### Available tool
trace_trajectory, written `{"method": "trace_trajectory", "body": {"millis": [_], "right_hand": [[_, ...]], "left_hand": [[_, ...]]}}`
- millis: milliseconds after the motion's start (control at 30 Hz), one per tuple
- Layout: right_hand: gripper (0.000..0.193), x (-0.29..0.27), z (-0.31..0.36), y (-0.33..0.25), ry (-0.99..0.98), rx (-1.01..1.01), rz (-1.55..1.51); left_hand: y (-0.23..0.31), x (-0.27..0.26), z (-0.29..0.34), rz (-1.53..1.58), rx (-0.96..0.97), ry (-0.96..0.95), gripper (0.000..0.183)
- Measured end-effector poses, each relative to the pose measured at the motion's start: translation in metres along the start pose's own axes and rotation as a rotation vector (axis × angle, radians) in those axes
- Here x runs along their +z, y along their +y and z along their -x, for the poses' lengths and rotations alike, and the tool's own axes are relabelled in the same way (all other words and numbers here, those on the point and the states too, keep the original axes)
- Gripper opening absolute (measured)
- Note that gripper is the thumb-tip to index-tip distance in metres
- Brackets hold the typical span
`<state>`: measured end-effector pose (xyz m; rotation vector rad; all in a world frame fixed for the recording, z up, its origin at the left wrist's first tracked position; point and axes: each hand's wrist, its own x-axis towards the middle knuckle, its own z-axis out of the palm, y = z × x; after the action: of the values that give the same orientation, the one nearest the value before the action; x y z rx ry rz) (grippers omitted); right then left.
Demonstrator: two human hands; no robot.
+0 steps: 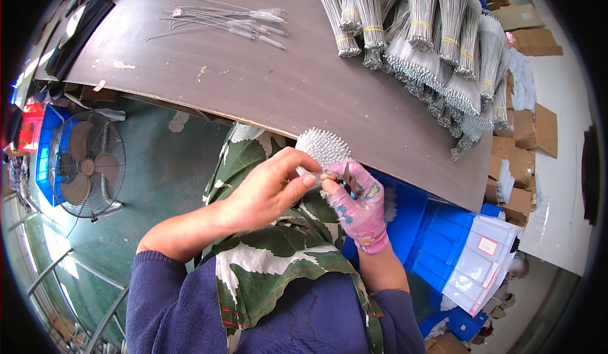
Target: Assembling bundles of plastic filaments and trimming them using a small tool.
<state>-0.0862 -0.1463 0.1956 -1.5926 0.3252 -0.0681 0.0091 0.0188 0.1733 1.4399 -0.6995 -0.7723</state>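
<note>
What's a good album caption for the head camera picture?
Bare left hand and pink-gloved right hand meet beside a silvery wire bundle near the table.

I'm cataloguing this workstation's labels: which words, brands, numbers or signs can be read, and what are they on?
None can be read.
White rectangular label with a red border, on the whitish plastic container: too small to read.
Small red-and-white tag, among the thin silver wire brushes with pale bristles: too small and blurred to read.

We can cross the desk (pixel 253 82) midway; loose brushes (pixel 244 25) obstruct left, piled wire bundles (pixel 421 31) right, held bundle (pixel 323 145) nearest.
</note>
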Motion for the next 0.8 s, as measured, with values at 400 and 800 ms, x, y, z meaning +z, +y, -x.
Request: {"method": "trace_trajectory", "body": {"millis": [400,800], "right_hand": [[0.036,-0.026,0.019,-0.013,-0.253,0.522,-0.236],[0.035,-0.020,0.021,-0.006,-0.320,0.651,-0.231]], "left_hand": [[-0.018,0.022,0.010,0.297,-0.143,0.036,0.021],[-0.022,0.027,0.013,0.546,-0.239,-0.040,0.017]]}}
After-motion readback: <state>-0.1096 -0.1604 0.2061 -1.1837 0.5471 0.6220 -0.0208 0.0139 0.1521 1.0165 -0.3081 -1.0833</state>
